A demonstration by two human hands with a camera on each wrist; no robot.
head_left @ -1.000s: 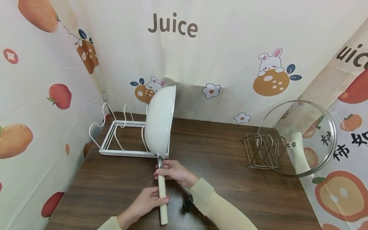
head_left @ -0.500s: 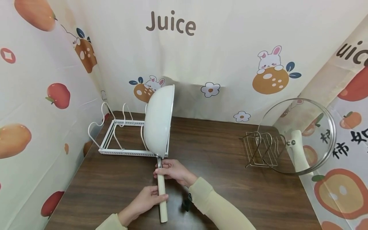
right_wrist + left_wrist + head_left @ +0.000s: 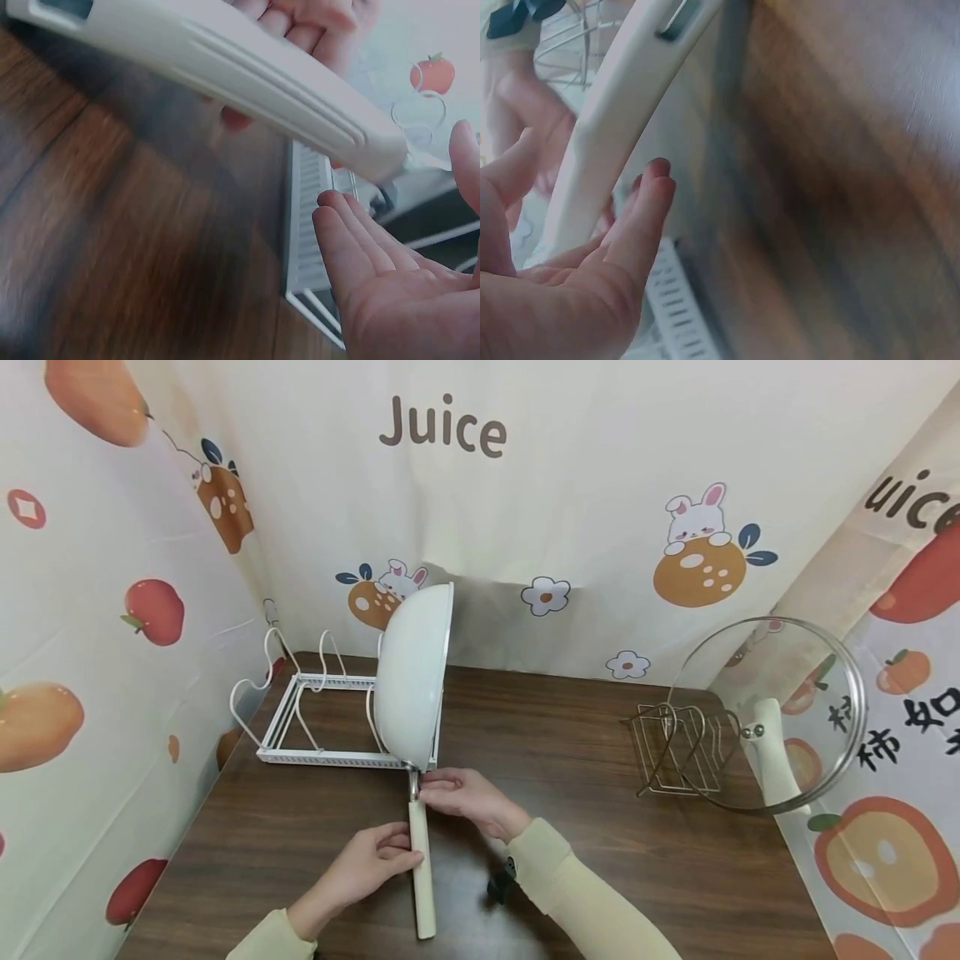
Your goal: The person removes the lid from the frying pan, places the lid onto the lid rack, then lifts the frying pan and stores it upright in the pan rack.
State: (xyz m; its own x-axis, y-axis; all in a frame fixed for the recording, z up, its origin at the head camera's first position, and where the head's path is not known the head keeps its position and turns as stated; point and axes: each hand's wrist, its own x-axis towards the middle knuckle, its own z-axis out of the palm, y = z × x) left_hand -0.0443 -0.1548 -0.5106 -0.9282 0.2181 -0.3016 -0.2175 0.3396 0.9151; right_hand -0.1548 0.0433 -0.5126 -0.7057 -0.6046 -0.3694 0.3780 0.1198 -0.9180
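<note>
A white wok [image 3: 411, 681] stands on its side in the white pan rack [image 3: 330, 761], its pale handle [image 3: 423, 893] pointing toward me over the table. My left hand [image 3: 367, 862] is at the left of the handle, thumb over it in the head view. In the left wrist view those fingers [image 3: 641, 225] are extended and loose beside the handle. My right hand [image 3: 474, 802] is just right of the metal neck. Its fingers [image 3: 360, 236] are straight and spread from the thumb in the right wrist view, not wrapped round the handle.
A glass lid [image 3: 851, 760] with a white grip stands upright in a small wire rack [image 3: 652, 760] at the right. Behind the brown table [image 3: 555, 760] hangs a printed curtain [image 3: 585, 460]. A small black object [image 3: 498, 887] is beneath my right sleeve.
Both hands have loosened from the handle. My right hand has drawn off to the right, my left a little to the left and up. The wok stays in the rack.
</note>
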